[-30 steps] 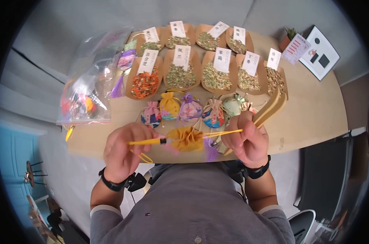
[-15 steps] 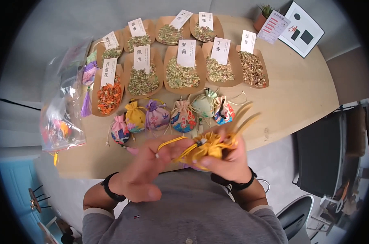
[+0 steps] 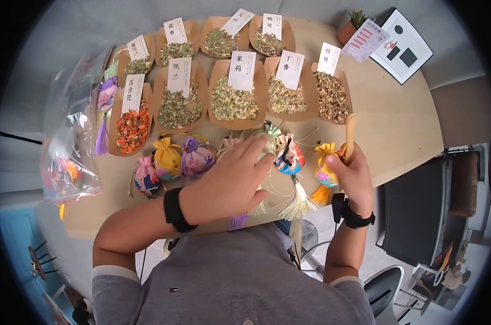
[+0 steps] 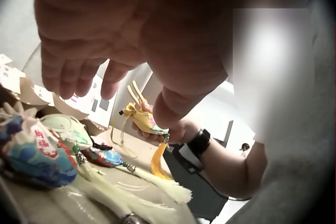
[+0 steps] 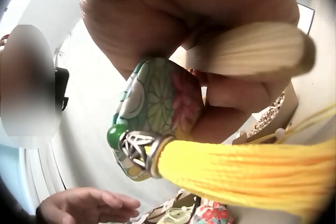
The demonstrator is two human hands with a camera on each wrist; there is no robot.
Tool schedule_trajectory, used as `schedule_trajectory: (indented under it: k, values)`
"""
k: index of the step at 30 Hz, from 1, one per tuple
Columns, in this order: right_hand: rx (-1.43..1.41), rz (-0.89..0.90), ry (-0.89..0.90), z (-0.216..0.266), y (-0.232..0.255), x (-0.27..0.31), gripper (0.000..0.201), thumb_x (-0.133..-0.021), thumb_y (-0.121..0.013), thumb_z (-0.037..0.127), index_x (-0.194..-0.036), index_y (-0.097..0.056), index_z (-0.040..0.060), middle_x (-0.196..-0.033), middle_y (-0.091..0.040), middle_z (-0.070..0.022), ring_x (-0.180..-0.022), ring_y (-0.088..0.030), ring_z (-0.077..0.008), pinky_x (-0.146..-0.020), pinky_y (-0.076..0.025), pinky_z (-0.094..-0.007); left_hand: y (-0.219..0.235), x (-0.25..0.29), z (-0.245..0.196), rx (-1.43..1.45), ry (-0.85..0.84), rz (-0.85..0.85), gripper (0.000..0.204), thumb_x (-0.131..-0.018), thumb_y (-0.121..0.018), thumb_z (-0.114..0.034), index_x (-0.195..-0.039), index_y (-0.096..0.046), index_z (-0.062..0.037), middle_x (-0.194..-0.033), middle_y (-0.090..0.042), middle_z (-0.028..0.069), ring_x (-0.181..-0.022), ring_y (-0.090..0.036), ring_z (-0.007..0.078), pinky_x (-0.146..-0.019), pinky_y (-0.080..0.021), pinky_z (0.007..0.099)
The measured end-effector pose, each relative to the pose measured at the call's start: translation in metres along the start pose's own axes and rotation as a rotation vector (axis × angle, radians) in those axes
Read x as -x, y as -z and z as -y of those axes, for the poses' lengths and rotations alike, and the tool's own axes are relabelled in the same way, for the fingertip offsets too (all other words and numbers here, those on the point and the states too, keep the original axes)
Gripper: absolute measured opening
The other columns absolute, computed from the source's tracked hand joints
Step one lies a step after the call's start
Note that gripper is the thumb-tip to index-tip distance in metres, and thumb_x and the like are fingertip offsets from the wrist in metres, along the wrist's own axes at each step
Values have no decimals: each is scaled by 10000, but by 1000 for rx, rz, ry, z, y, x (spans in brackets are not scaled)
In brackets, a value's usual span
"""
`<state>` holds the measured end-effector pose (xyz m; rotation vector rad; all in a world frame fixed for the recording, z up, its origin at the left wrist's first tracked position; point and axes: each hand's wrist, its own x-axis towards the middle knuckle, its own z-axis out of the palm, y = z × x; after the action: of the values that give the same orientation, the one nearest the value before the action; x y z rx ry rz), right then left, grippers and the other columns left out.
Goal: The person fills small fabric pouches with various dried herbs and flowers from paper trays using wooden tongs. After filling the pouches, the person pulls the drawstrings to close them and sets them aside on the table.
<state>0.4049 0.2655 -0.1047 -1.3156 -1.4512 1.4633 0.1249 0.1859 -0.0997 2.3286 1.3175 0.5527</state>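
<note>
My right hand (image 3: 358,176) pinches a yellow drawstring sachet (image 3: 325,169) between thumb and fingers, near the table's front right edge. Wooden tongs (image 3: 350,138) sit in the same hand, pointing up. From the sachet's bottom hangs a yellow tassel (image 5: 236,169) below a green bead (image 5: 117,136) and a silver cap. Nothing is in my left hand (image 3: 226,181), which hovers with fingers extended over the row of sachets, partly covering a peach one and a pale green sachet (image 3: 272,129). Just right of its fingers lies a red-and-blue sachet (image 3: 291,160) with a cream tassel (image 3: 298,201).
Pink (image 3: 146,176), yellow (image 3: 167,161) and purple (image 3: 195,157) sachets stand left of my left hand. Behind them are paper trays (image 3: 205,100) of dried herbs with labels. A clear plastic bag (image 3: 72,173) lies at left; a potted plant (image 3: 355,23) and framed board (image 3: 405,49) stand back right.
The yellow sachet, held between both hands earlier, has moved right in the right hand along with the tongs. The left hand has let go of its cord and shifted over the row of sachets.
</note>
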Motion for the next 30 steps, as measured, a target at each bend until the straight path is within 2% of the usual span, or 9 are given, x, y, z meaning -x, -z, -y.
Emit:
schedule_trajectory:
  k: [2,5,8,14,15,18,20,24,30]
  values:
    - [58,-10,18,-9,1,-8,257,-911,-743,77,-1015,-521,1,-929,-653,-53,-875,-654,-118,-731,-529,-285,-11,-5,2,-48,-5,-7,634,-801,-764,-230,-1327,-518,27,-1443,-407,248,-1331,-427,435,-1097,-380,515]
    - [520,-51,-20,-9,-4,-13,382,-852,-820,155,-996,-523,-38,-858,-640,-106,-784,-623,-157,-691,-506,-328,-15,-8,0,-77,9,2,625,-788,-765,-226,-1315,-538,21,-1395,-433,232,-1295,-447,418,-1080,-388,508]
    - [532,-145,220,-23,-5,-13,418,-828,-835,162,-1016,-527,-48,-878,-659,-154,-792,-645,-210,-707,-515,-347,-15,-9,-6,-40,39,41,614,-782,-765,-221,-1308,-555,16,-1328,-464,208,-1244,-476,388,-1070,-390,490]
    - [499,-93,168,-19,-2,-2,426,-858,-801,140,-1123,-534,-61,-974,-695,-188,-924,-710,-254,-793,-553,-348,-22,-7,-11,-10,52,23,608,-790,-765,-235,-1317,-564,-7,-1273,-491,182,-1217,-485,364,-1057,-385,488]
    - [347,-116,124,-22,-1,-2,398,-897,-766,144,-1146,-533,-60,-974,-697,-176,-872,-711,-241,-774,-565,-333,-19,-5,-10,-28,19,-20,602,-795,-763,-242,-1315,-565,-11,-1269,-497,180,-1215,-485,365,-1053,-385,491]
    - [526,-175,239,-16,11,-1,296,-1004,-632,228,-1133,-548,-24,-879,-673,-120,-733,-658,-185,-647,-528,-322,-1,6,-8,-41,-20,-124,586,-806,-760,-259,-1300,-569,-8,-1277,-505,183,-1219,-486,367,-1046,-385,495]
    - [582,-274,184,-19,19,-2,266,-1071,-522,267,-1093,-577,8,-890,-635,-46,-706,-562,-95,-625,-466,-261,17,22,2,11,27,-152,564,-815,-756,-262,-1291,-575,-22,-1291,-512,189,-1235,-483,376,-1055,-380,498]
    - [656,-256,201,1,22,4,287,-1075,-516,282,-1106,-590,7,-866,-622,-31,-667,-526,-81,-593,-447,-247,58,68,34,-46,269,-328,493,-823,-754,-208,-1265,-596,-56,-1284,-551,174,-1197,-522,375,-1018,-419,462]
    - [552,-342,263,22,12,14,278,-1040,-588,239,-1121,-595,-27,-755,-527,6,-646,-458,-69,-574,-385,-239,131,131,143,-167,695,-583,369,-865,-701,-92,-1209,-605,2,-1143,-625,196,-962,-648,329,-846,-530,391]
